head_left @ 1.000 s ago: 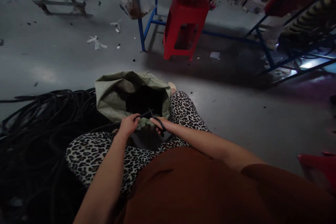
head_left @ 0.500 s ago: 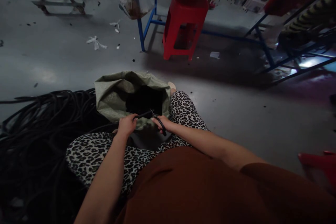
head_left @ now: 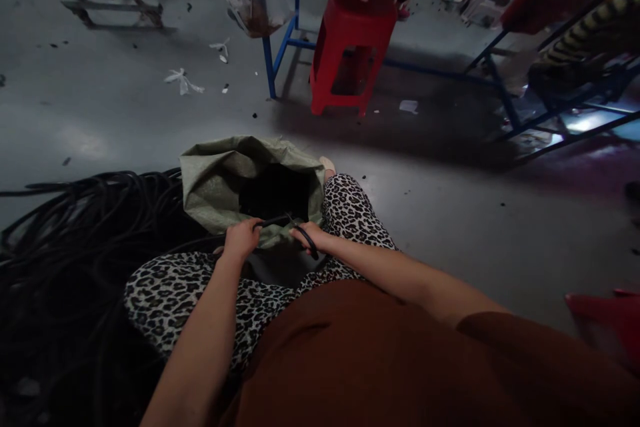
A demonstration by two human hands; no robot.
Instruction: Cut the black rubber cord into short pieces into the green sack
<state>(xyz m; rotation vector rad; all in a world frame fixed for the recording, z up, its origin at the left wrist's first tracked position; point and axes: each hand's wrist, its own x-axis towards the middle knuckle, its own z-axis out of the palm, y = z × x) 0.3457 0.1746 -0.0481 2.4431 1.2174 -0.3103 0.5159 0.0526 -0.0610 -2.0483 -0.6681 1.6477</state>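
I sit with leopard-print legs on either side of an open green woven sack [head_left: 215, 180]. My left hand [head_left: 241, 239] is closed around a thin black cable [head_left: 273, 221] just in front of the sack's mouth. My right hand [head_left: 309, 237] grips black-handled scissors [head_left: 304, 235] whose blades meet the cable over the dark opening. The two hands are a short way apart, level with each other, above the gap between my knees.
A big tangle of black cable [head_left: 75, 247] lies on the floor at my left. A red plastic stool [head_left: 353, 47] stands ahead beside a blue metal frame [head_left: 280, 47]. Racks [head_left: 560, 80] run along the right, and a red object [head_left: 605, 317] sits at the right edge.
The scissor blades, raised and apart earlier, have come down and closed toward the cable. Both hands stay in nearly the same place.
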